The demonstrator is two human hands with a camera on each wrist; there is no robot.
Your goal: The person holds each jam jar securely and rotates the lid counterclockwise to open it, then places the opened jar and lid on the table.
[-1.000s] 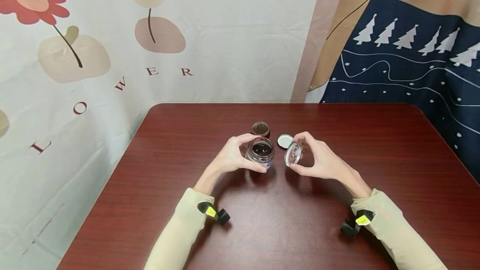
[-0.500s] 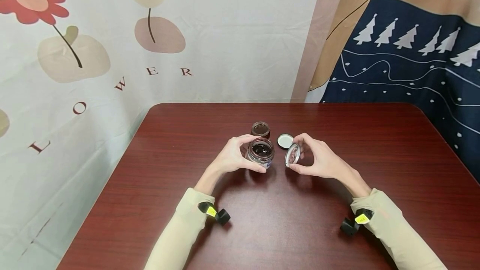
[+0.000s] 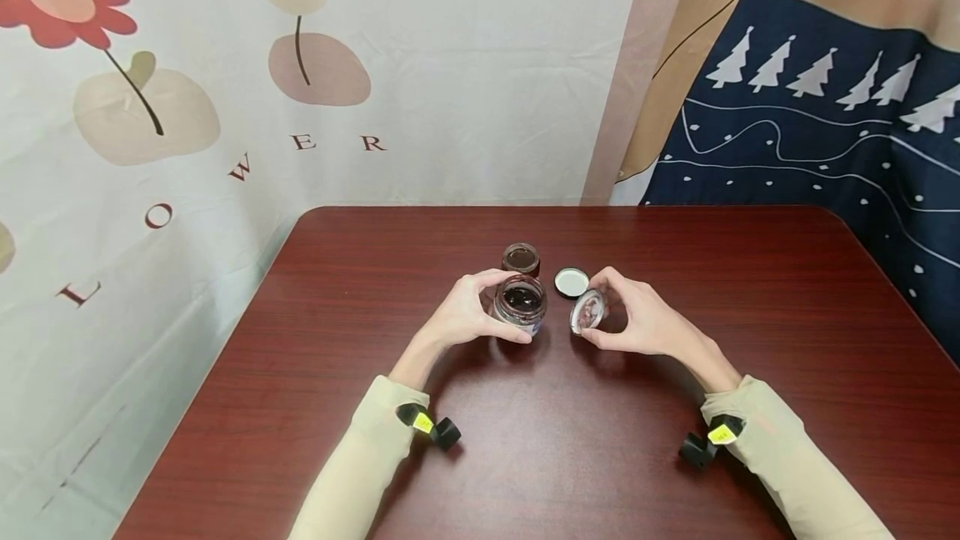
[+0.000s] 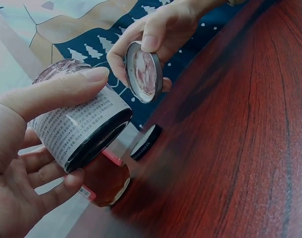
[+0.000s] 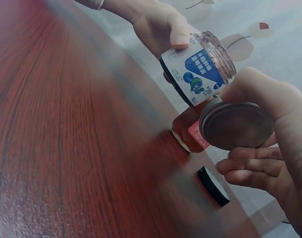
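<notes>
My left hand (image 3: 468, 311) grips an uncovered glass jar (image 3: 521, 307) of dark jam, thumb on one side and fingers around the other. In the right wrist view, its white and blue label (image 5: 195, 72) shows blueberries. A round lid (image 3: 587, 312) is pinched by its rim between the thumb and fingers of my right hand (image 3: 641, 319). The lid stands tilted, its jam-smeared inner face toward the jar, a short gap apart from it. Seen from the left wrist, the jar (image 4: 84, 119) is held above the table.
Just behind the held jar stands a second uncovered jar (image 3: 521, 257) with dark brown contents and a red label. Beside it a black-rimmed lid (image 3: 572, 282) lies with its white inside up. Both are on the dark red wooden table (image 3: 360, 290); printed cloths (image 3: 480, 82) hang behind.
The lid in my right hand has turned slightly, its inner face now a little more upward. The left hand and its jar have barely shifted.
</notes>
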